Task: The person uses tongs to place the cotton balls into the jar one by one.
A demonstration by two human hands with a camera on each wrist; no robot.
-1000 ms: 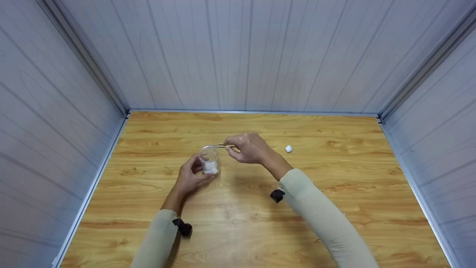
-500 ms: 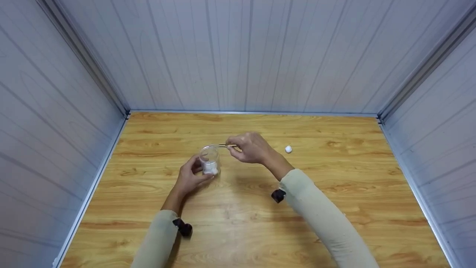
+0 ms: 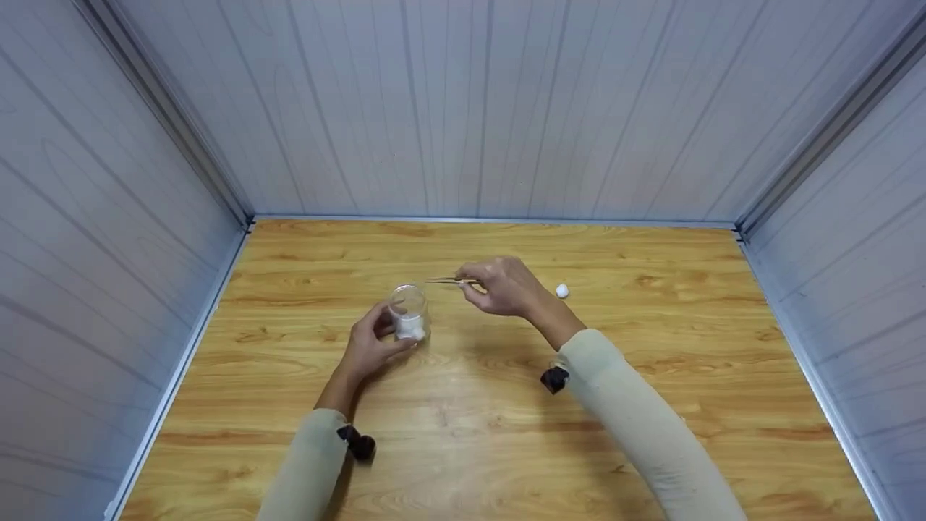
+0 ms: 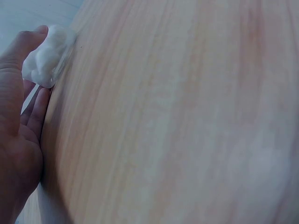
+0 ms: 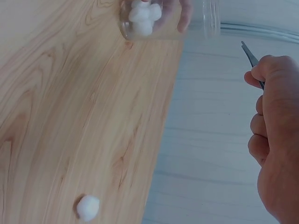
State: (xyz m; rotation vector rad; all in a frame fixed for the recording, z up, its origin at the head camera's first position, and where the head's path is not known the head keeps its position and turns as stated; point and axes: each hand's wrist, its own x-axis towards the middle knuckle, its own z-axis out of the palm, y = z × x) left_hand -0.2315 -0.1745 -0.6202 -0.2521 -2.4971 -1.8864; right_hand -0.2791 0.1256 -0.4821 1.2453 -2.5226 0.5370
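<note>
A clear glass jar (image 3: 409,307) stands on the wooden table with several white cotton balls (image 5: 145,17) in its bottom. My left hand (image 3: 370,344) grips it low down, thumb in front and fingers behind; the left wrist view shows the thumb against the cotton-filled base. Metal tweezers (image 3: 445,281) are pinched between thumb and forefinger of my right hand (image 3: 503,286). Their tips point left, just right of the jar's rim, with nothing between them. One loose cotton ball (image 3: 562,291) lies on the table to the right of my right hand.
The wood-grain table (image 3: 463,434) is enclosed by pale panel walls (image 3: 477,108) at the back and both sides. A small black camera is strapped to each sleeve (image 3: 622,405) near the wrist.
My right hand has drawn the tweezers rightward, from over the jar's mouth to beside the rim. The left hand and the jar have stayed in place.
</note>
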